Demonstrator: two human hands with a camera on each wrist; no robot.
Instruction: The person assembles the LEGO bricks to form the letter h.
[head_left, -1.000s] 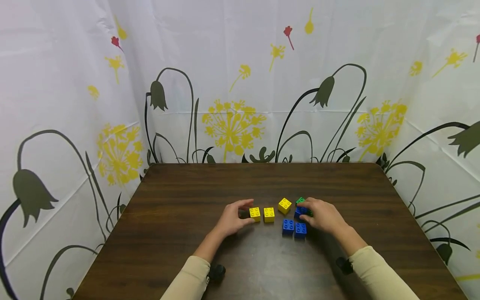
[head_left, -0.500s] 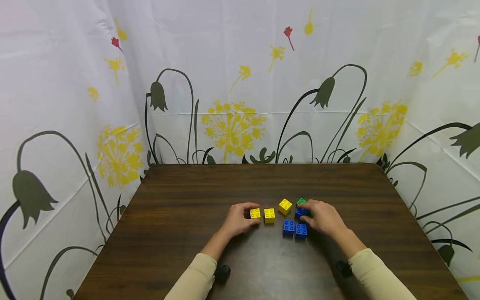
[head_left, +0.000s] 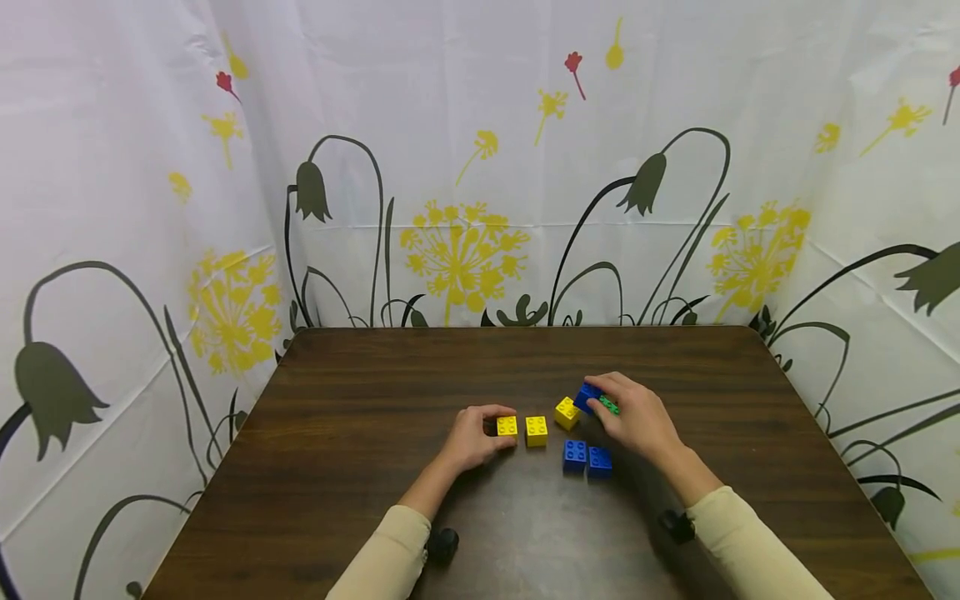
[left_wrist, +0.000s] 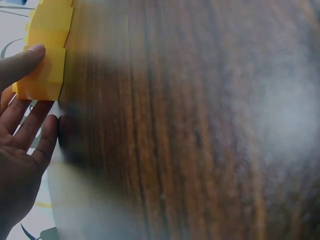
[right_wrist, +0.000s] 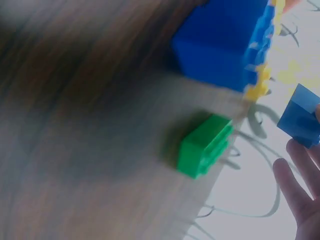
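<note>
My left hand (head_left: pixel 468 440) pinches the leftmost yellow toy brick (head_left: pixel 507 427) between thumb and fingers; the brick stands on the table. The thumb lies on the brick's side in the left wrist view. A second yellow brick (head_left: pixel 536 431) stands just to its right, a third yellow brick (head_left: pixel 567 413) sits turned at an angle farther along. My right hand (head_left: pixel 641 419) holds a blue brick (right_wrist: pixel 299 117) off the table between thumb and fingers. Under that hand lies a green brick (right_wrist: pixel 204 146), partly hidden in the head view.
Two more blue bricks, one left (head_left: pixel 574 455) and one right (head_left: pixel 599 461), stand side by side nearer me. The dark wooden table (head_left: pixel 375 375) reaches to a flower-printed curtain (head_left: pixel 465 108) behind and at the sides.
My right hand has lifted the blue brick from beside the green one and moved it away from me and slightly left. The left hand has closed in on the yellow brick.
</note>
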